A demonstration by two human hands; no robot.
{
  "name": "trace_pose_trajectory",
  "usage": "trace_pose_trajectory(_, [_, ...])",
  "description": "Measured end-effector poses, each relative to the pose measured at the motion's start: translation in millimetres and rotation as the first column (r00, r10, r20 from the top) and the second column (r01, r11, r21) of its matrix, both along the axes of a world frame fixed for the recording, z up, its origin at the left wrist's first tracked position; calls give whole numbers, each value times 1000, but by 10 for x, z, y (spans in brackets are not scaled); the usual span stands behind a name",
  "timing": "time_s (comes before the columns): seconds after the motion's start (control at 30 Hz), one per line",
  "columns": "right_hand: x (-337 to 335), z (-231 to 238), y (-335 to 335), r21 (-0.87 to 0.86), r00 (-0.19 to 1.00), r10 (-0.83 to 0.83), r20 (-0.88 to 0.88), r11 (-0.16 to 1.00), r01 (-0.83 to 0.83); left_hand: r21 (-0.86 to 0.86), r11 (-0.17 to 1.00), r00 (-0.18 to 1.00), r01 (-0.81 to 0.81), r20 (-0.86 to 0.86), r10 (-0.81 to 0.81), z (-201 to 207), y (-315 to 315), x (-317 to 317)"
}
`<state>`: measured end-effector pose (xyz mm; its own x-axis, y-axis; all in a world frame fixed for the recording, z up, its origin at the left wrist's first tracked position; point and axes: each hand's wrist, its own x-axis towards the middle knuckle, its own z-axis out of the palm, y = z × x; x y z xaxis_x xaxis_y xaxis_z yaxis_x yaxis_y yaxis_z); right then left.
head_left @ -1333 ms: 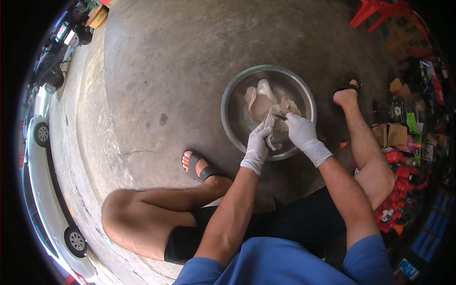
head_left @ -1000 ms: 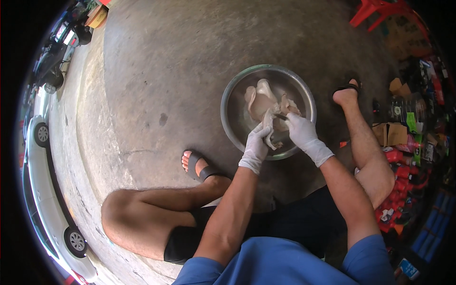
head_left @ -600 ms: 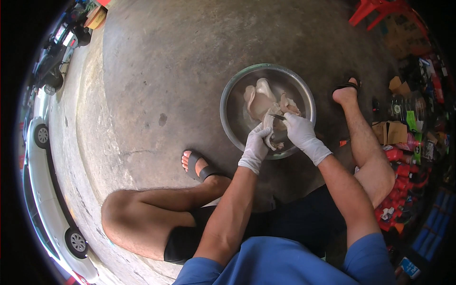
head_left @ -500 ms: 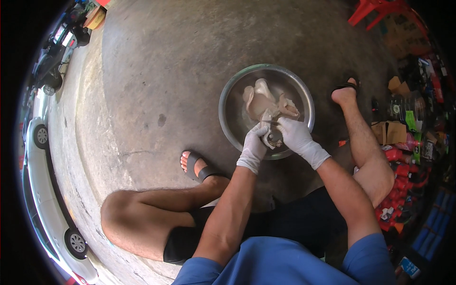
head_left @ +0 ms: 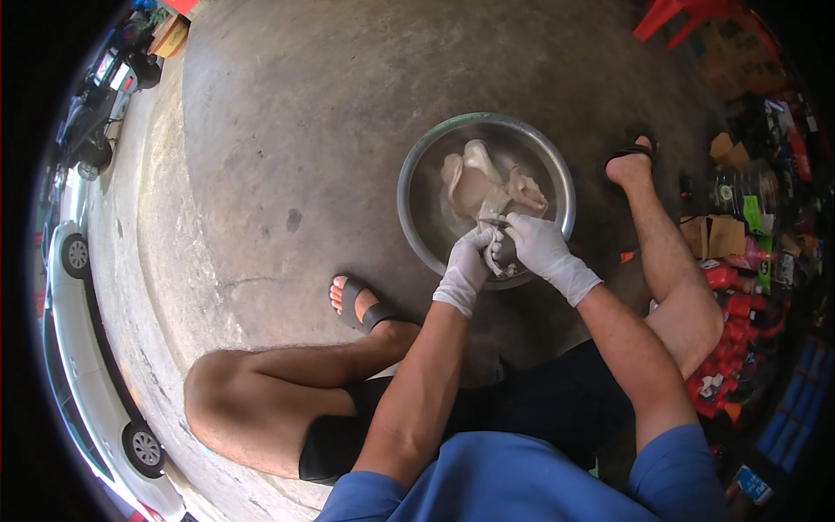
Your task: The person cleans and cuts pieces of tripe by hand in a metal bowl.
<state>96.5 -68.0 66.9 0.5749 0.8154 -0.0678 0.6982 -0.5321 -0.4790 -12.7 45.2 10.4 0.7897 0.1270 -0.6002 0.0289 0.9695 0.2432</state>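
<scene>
A round metal basin [head_left: 409, 187] stands on the floor in front of me. Several pale, limp, fleshy pieces [head_left: 477, 183] that look like offal lie in it. Both my hands wear white gloves and meet over the basin's near side. My left hand [head_left: 467, 259] pinches a pale fleshy strip [head_left: 496, 248] that hangs between the hands. Opposite it, my right hand [head_left: 541, 248] has its fingers closed at the strip's upper part. Something thin and dark shows at the right fingertips, too small to name.
My sandalled feet and bent legs flank the basin. Along the right lie cardboard boxes [head_left: 724, 239], red bottles [head_left: 739, 304] and other goods. A red plastic stool [head_left: 674, 17] is at the far right. A white car [head_left: 96, 374] stands at the left, beyond the concrete floor [head_left: 278, 130].
The strip between my hands has shifted and bunched, and my right fingers have moved slightly left and nearer. The basin and the other pieces look the same.
</scene>
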Motion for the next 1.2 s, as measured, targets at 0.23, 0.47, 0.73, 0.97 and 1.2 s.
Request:
trace_pose_trajectory(0.23, [75,-32,-33,-2,999,-48,16,999,48,-20,1000,998,-13,57,14,58,0,-1])
trace_pose_trajectory(0.47, [86,-26,15,5,998,-49,44,999,49,-155,985,993,-72,84,85,14,-29,11])
trace_pose_trajectory(0.73, [38,-53,10,91,999,-19,37,996,16,-282,956,982,-81,141,124,63,3,-15])
trace_pose_trajectory(0.97, [-18,-27,-12,157,999,42,23,987,-45,-255,963,986,-82,122,117,110,7,-24])
trace_pose_trajectory(1.2, [10,-28,-8,133,1000,-8,-5,991,9,-268,960,982,-85,143,127,118,8,-46])
